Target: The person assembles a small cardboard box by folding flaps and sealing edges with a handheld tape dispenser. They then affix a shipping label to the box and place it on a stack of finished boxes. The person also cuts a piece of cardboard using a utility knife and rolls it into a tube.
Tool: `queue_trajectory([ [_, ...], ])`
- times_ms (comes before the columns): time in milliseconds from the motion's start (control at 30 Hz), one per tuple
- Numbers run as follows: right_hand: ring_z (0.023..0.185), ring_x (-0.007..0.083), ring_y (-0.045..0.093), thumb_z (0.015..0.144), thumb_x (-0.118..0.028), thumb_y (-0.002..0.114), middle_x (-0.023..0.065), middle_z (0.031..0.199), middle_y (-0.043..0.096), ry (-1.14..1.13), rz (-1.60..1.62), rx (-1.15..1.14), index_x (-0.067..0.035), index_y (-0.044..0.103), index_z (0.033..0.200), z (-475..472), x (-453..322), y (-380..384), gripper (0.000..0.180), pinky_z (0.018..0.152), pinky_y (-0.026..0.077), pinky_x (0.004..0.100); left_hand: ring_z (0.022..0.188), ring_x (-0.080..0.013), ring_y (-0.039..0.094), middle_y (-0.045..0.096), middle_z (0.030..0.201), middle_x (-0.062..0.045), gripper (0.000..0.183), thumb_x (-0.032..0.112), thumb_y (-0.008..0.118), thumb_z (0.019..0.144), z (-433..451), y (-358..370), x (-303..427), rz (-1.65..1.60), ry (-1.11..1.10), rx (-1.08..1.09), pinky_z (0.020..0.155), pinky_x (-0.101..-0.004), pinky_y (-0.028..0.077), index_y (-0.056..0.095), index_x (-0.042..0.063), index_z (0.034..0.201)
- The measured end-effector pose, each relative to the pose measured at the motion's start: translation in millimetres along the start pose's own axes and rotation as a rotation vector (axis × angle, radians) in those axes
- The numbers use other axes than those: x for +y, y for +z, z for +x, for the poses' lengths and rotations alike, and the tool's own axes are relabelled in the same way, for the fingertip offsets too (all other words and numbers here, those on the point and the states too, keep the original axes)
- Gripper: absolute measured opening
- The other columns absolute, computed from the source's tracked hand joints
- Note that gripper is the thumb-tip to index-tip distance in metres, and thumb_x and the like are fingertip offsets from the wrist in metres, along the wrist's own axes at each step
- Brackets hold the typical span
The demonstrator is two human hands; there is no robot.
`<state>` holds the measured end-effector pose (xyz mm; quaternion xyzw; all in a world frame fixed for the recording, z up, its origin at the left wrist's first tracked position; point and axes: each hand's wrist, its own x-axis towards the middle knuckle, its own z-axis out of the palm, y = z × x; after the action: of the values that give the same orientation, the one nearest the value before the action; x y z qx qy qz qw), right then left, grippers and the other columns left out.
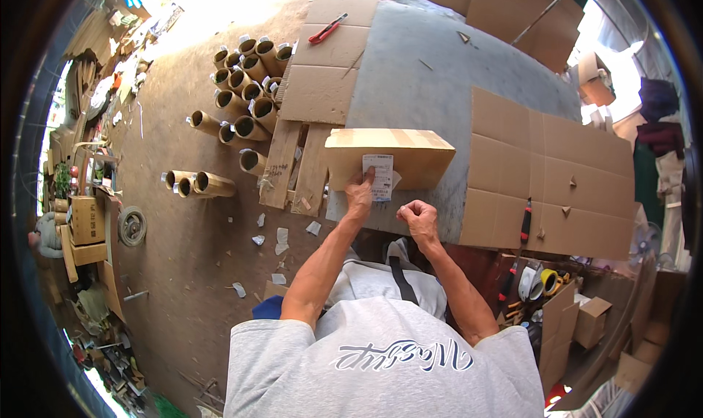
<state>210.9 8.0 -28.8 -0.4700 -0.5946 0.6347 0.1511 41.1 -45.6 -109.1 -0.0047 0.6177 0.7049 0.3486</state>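
Note:
A closed cardboard box (420,165) with tape along its upper face stands before me on the grey tabletop (406,77). My left hand (360,197) holds a white printed label (381,171) against the side of the box, thumb on its front. The label's lower end reaches past the box's bottom edge, and a pale scrap of paper shows behind its right side. My right hand (420,220) hovers just below the box, to the right of the label. Its fingers are curled together, with nothing visible in them.
Left of the table, several cardboard tubes (241,83) stand on the floor beside a wooden pallet (280,168). Flat cardboard sheets (505,160) cover both table sides. A red utility knife (328,29) lies far left; a red-and-black tool (526,220) lies right. Tape rolls (548,281) sit below the right edge.

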Motion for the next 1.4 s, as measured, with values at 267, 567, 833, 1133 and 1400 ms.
queue_trajectory([
  [267,0.076,0.0163,0.068,0.087,-0.010,0.075,0.0080,0.084,0.072,-0.258,-0.365,0.103,-0.001,0.071,0.090,28.1,-42.3,12.3,0.010,0.074,0.054,0.0322,0.075,-0.0124,0.060,0.072,0.085,-0.002,0.032,0.028,0.077,0.099,-3.0,0.4,8.2,0.085,0.038,0.035,0.069,-0.0323,0.049,0.075,-0.004,0.098],
  [567,0.129,0.0363,0.056,0.074,-0.012,0.087,0.0160,0.137,0.062,-0.900,-0.830,0.081,-0.005,0.064,0.129,106.5,-84.0,30.1,0.060,0.111,0.042,0.0478,0.073,-0.0094,0.058,0.070,0.083,0.000,0.032,0.029,0.077,0.098,-4.6,6.9,10.9,0.032,0.055,0.054,0.067,-0.0300,0.048,0.075,-0.003,0.098],
  [833,0.110,0.0326,0.064,0.066,-0.029,0.091,0.0130,0.109,0.070,-0.781,-0.877,0.137,-0.004,0.075,0.103,118.0,-85.6,68.0,0.047,0.106,0.042,0.0480,0.079,-0.0094,0.058,0.071,0.086,-0.003,0.030,0.024,0.075,0.099,2.8,-0.1,5.2,0.194,0.147,0.089,0.070,-0.0292,0.047,0.073,-0.006,0.097],
  [1133,0.117,0.0328,0.063,0.073,-0.005,0.083,0.0112,0.119,0.071,-0.943,-0.947,-0.251,-0.005,0.074,0.114,148.1,-91.4,20.9,0.043,0.102,0.052,0.0425,0.082,-0.0129,0.065,0.075,0.092,-0.006,0.023,0.013,0.078,0.094,-7.5,6.0,27.7,0.190,-0.017,0.063,0.074,-0.0314,0.053,0.074,-0.006,0.105],
  [1400,0.127,0.0326,0.059,0.069,0.009,0.079,0.0118,0.134,0.068,-0.825,-0.882,-0.386,-0.006,0.071,0.129,154.3,-86.9,8.6,0.063,0.112,0.049,0.0399,0.089,-0.0185,0.072,0.077,0.103,-0.008,0.027,-0.001,0.078,0.088,-19.1,2.6,23.1,0.080,0.011,-0.032,0.079,-0.0345,0.058,0.073,-0.005,0.115],
])
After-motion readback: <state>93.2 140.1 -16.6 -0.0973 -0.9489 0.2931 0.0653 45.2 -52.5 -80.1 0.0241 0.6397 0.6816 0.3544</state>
